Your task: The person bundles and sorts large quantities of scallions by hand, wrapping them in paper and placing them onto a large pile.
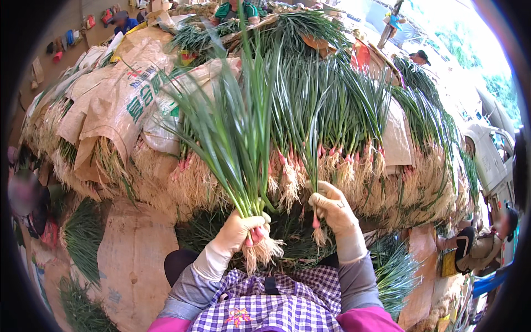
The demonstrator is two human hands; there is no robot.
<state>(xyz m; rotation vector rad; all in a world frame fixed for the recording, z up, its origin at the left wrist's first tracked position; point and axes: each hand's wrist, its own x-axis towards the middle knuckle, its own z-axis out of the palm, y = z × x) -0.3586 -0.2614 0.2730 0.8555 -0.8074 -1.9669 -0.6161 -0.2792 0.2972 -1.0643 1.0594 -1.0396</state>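
My gloved left hand (242,232) is closed round a bunch of green onions (235,144), with pink bulbs and pale, stringy roots hanging below the fist and long green leaves fanning upward. In my gloved right hand (334,209) a single green onion (316,220) is pinched by its stalk, its pink bulb and roots pointing down. The two hands are apart, in front of my checked apron. Just beyond them lies a big heap of green onions (354,116), roots toward me and leaves pointing away.
Woven sacks (124,91) cover the heap's left part. More onions lie in bundles at the lower left (83,238) and lower right (392,271). A flat sack (135,249) is on the ground. Other people sit around, one at the right (484,243). A white truck (489,149) stands at right.
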